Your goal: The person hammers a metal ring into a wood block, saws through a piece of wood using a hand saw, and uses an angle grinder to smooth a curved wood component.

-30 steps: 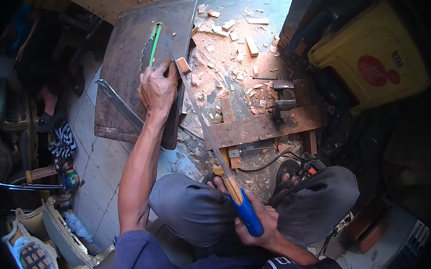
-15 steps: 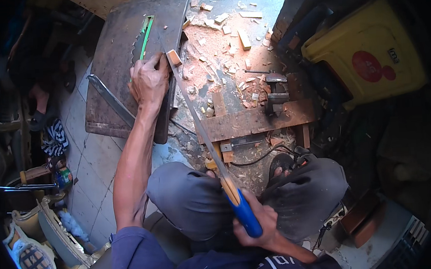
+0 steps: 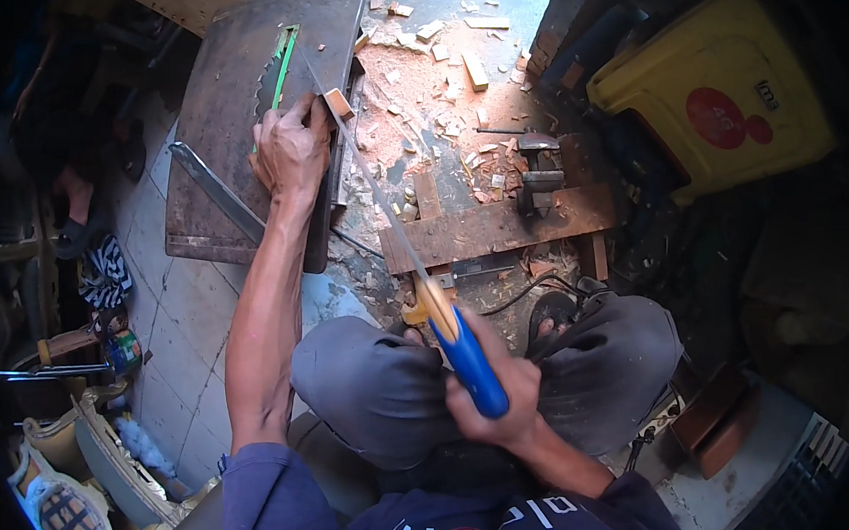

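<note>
Handsaw (image 3: pixel 394 218), right hand (image 3: pixel 512 387) clamped on blue handle, now farther forward than a moment ago; wood block (image 3: pixel 337 104) at surface (image 3: pixel 225 92) edge, left hand (image 3: pixel 294 151) clamped on it; sawing stroke apparently advancing, cut seemingly unfinished

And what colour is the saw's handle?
The handle is blue, with tan near the blade; the head view shows it best.

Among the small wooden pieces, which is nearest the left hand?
The orange-brown block at the fingertips of the left hand, beside the saw blade; the others lie farther away, mostly around sawdust.
</note>
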Tool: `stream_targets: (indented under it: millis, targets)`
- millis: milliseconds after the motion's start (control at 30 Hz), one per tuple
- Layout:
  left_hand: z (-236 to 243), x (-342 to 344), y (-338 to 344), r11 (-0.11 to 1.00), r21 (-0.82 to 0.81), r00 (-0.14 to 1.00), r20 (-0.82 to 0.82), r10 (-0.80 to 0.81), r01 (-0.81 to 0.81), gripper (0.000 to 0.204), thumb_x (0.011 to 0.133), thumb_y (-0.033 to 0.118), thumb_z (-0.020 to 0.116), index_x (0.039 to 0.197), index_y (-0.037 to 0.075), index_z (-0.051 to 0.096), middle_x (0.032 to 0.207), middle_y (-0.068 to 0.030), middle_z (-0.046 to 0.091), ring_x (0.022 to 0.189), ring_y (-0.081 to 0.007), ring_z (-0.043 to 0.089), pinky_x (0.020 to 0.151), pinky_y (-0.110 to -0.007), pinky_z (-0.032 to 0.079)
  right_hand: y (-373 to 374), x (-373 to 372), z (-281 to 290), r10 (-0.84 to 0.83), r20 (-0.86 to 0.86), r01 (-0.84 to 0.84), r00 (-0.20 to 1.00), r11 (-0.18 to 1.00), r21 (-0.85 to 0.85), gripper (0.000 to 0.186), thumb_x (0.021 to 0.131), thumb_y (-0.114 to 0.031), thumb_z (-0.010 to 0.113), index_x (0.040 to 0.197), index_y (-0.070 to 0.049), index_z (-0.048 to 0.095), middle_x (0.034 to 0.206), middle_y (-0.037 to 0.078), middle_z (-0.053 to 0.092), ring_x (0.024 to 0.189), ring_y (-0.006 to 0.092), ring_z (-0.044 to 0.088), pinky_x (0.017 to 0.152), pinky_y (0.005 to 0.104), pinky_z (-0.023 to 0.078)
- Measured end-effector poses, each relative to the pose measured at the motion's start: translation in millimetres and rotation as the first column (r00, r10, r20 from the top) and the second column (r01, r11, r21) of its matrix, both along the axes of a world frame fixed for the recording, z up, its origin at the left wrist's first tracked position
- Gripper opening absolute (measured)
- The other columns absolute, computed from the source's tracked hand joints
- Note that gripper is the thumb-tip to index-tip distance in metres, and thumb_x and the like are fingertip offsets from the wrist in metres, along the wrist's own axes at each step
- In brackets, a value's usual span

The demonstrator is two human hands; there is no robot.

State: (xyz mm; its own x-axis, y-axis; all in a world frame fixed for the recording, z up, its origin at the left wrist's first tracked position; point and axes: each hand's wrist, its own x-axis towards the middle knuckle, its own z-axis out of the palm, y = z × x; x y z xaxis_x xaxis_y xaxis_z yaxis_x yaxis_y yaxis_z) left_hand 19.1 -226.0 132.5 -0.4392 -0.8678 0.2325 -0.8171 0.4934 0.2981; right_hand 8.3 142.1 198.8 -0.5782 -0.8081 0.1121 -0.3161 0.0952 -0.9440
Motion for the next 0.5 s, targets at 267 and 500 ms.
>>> stream_targets:
  millis: [267, 500]
  targets:
    - [-6, 4, 4, 0.999, -0.022, 0.999, -0.036, -0.033, 0.032, 0.037, 0.100, 0.049, 0.060, 0.121, 0.026, 0.079, 0.104, -0.0160, 0.068, 0.105, -0.0378, 0.065, 0.087, -0.055, 0.052, -18, 1, -1, -0.055, 0.122, 0.052, 0.991, 0.998, 0.026, 0.072, 0.072, -0.001, 0.073, 0.139, 0.017, 0.056, 0.087, 0.022, 0.076, 0.062, 0.0237, 0.075, 0.062, 0.0345, 0.061]
    - [3, 5, -1, 0.999, -0.026, 0.999, 0.010, -0.040, 0.040, 0.053, 0.101, 0.062, 0.052, 0.129, 0.024, 0.076, 0.110, -0.0165, 0.069, 0.111, -0.0404, 0.063, 0.094, -0.054, 0.051, 11, 2, 2, 0.004, -0.139, -0.003, 0.990, 1.000, 0.002, 0.075, 0.072, -0.004, 0.073, 0.141, 0.016, 0.054, 0.104, 0.026, 0.076, 0.061, 0.0247, 0.073, 0.064, 0.0341, 0.059]
